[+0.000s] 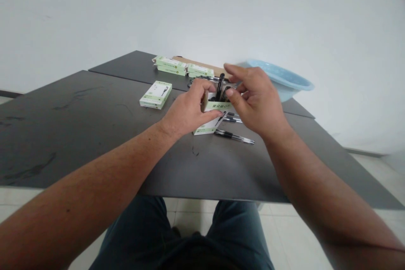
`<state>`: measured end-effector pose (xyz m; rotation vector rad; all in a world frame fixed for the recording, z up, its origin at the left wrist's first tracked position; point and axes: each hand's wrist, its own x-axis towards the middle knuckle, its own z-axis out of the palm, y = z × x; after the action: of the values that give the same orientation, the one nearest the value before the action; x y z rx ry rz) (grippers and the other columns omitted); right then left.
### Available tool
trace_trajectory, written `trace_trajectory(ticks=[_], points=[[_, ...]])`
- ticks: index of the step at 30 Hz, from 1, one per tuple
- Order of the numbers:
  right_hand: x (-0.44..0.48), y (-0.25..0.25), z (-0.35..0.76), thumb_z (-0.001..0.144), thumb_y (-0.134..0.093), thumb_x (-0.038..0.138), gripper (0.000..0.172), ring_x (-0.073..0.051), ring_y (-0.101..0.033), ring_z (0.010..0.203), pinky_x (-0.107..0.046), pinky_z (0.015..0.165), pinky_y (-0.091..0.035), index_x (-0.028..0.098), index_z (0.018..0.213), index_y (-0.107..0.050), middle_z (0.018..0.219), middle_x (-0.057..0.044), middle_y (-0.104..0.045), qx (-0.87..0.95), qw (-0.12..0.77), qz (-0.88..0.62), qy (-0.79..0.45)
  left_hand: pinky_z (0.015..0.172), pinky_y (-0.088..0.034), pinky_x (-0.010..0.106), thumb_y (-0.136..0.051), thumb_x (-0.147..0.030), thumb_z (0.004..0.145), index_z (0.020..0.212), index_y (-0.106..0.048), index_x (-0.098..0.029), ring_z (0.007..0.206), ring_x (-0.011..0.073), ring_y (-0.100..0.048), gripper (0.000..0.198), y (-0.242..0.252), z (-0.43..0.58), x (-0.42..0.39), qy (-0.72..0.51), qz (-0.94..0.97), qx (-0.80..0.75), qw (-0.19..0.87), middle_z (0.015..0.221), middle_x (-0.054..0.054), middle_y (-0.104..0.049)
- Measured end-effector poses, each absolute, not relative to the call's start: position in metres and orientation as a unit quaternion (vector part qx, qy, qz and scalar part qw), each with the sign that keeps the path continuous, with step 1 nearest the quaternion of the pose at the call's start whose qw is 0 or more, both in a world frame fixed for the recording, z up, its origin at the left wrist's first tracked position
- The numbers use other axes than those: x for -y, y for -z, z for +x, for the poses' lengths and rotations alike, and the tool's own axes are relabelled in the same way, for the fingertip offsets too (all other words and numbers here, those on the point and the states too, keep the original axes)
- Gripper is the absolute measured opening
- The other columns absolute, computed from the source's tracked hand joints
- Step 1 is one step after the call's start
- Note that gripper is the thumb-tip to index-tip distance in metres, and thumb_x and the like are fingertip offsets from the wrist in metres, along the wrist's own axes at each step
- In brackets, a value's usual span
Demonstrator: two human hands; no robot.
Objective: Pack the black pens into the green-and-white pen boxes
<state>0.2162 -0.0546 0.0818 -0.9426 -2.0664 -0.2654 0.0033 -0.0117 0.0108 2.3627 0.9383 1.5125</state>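
Note:
My left hand (pixel 190 107) is closed around a small white and green pen box (pixel 209 126), which is tilted with its open end up. Black pen caps (pixel 220 86) stick out of the top of the box, one standing higher than the others. My right hand (pixel 257 97) is at the box's right side, its thumb tip against or just beside a lower cap. Its index finger stretches out past the taller pen, apart from the thumb. Loose clear-barrelled pens with black grips (pixel 234 136) lie on the table below and behind my right hand.
A closed pen box (pixel 155 95) lies to the left. More green and white boxes (pixel 171 65) are stacked at the back, near a brown cardboard piece (pixel 202 62) and several more pens. A light blue basin (pixel 284 76) stands back right on the dark table (pixel 104 135), against the wall.

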Motion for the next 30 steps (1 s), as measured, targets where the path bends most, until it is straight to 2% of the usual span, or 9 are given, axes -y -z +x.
trace_trajectory(ticks=[3, 8, 13, 16, 19, 21, 24, 27, 30], points=[[0.056, -0.08, 0.216, 0.107, -0.059, 0.044, 0.037, -0.029, -0.067, 0.112, -0.052, 0.103, -0.059, 0.029, 0.137, -0.075, 0.125, -0.011, -0.072, 0.825, 0.402, -0.384, 0.105, 0.075, -0.053, 0.031, -0.09, -0.028, 0.08, 0.128, -0.053, -0.028, 0.08, 0.0154, -0.065, 0.06, -0.01, 0.003, 0.011, -0.512, 0.795, -0.312, 0.089, 0.109, -0.002, -0.066], [0.053, -0.074, 0.222, 0.105, -0.063, 0.04, 0.024, -0.032, -0.066, 0.117, -0.055, 0.106, -0.057, 0.026, 0.097, -0.081, 0.115, -0.013, -0.072, 0.839, 0.356, -0.392, 0.125, 0.077, -0.055, 0.032, -0.089, -0.029, 0.081, 0.128, -0.053, -0.028, 0.082, 0.0158, -0.066, 0.059, -0.01, 0.003, 0.012, -0.508, 0.794, -0.323, 0.087, 0.112, -0.001, -0.065], [0.056, -0.066, 0.226, 0.104, -0.062, 0.04, 0.028, -0.034, -0.066, 0.125, -0.057, 0.102, -0.06, 0.025, 0.12, -0.08, 0.132, -0.016, -0.066, 0.835, 0.378, -0.383, 0.113, 0.076, -0.055, 0.031, -0.089, -0.029, 0.081, 0.13, -0.053, -0.029, 0.081, 0.0153, -0.065, 0.061, -0.009, 0.003, 0.011, -0.509, 0.795, -0.317, 0.095, 0.11, -0.001, -0.065], [0.061, -0.063, 0.232, 0.102, -0.067, 0.043, 0.029, -0.034, -0.067, 0.125, -0.055, 0.098, -0.062, 0.027, 0.123, -0.079, 0.137, -0.016, -0.066, 0.843, 0.377, -0.376, 0.073, 0.076, -0.056, 0.031, -0.09, -0.029, 0.081, 0.129, -0.053, -0.029, 0.08, 0.0147, -0.064, 0.061, -0.009, 0.003, 0.01, -0.508, 0.794, -0.318, 0.099, 0.106, -0.002, -0.064], [0.066, -0.061, 0.247, 0.104, -0.064, 0.043, 0.036, -0.031, -0.072, 0.11, -0.05, 0.089, -0.063, 0.029, 0.136, -0.072, 0.137, -0.013, -0.07, 0.792, 0.439, -0.421, 0.046, 0.078, -0.057, 0.033, -0.089, -0.029, 0.081, 0.129, -0.053, -0.028, 0.08, 0.0155, -0.065, 0.06, -0.009, 0.004, 0.01, -0.508, 0.794, -0.316, 0.107, 0.105, -0.001, -0.065], [0.066, -0.058, 0.258, 0.106, -0.059, 0.038, 0.035, -0.028, -0.074, 0.096, -0.047, 0.085, -0.062, 0.027, 0.137, -0.071, 0.123, -0.011, -0.076, 0.748, 0.453, -0.482, 0.047, 0.078, -0.058, 0.034, -0.088, -0.029, 0.083, 0.13, -0.053, -0.027, 0.079, 0.016, -0.064, 0.059, -0.009, 0.004, 0.01, -0.507, 0.794, -0.315, 0.114, 0.101, -0.002, -0.064], [0.062, -0.047, 0.266, 0.102, -0.063, 0.03, 0.029, -0.027, -0.076, 0.091, -0.045, 0.087, -0.061, 0.022, 0.125, -0.078, 0.107, -0.009, -0.082, 0.771, 0.298, -0.563, 0.026, 0.079, -0.058, 0.035, -0.087, -0.028, 0.083, 0.131, -0.053, -0.027, 0.077, 0.016, -0.064, 0.059, -0.01, 0.004, 0.01, -0.506, 0.793, -0.319, 0.118, 0.097, -0.002, -0.063], [0.055, -0.031, 0.26, 0.099, -0.066, 0.029, 0.035, -0.032, -0.076, 0.109, -0.046, 0.099, -0.058, 0.018, 0.13, -0.078, 0.122, -0.015, -0.082, 0.831, 0.082, -0.55, 0.005, 0.08, -0.06, 0.035, -0.087, -0.026, 0.081, 0.131, -0.053, -0.027, 0.081, 0.0169, -0.066, 0.06, -0.009, 0.004, 0.01, -0.506, 0.792, -0.322, 0.115, 0.1, -0.001, -0.064], [0.05, -0.017, 0.248, 0.099, -0.069, 0.03, 0.04, -0.037, -0.073, 0.122, -0.047, 0.106, -0.055, 0.016, 0.136, -0.076, 0.133, -0.02, -0.077, 0.851, -0.027, -0.524, 0.001, 0.083, -0.06, 0.036, -0.087, -0.025, 0.08, 0.131, -0.053, -0.027, 0.085, 0.0183, -0.068, 0.061, -0.009, 0.003, 0.008, -0.51, 0.792, -0.319, 0.11, 0.106, 0.0, -0.065]])
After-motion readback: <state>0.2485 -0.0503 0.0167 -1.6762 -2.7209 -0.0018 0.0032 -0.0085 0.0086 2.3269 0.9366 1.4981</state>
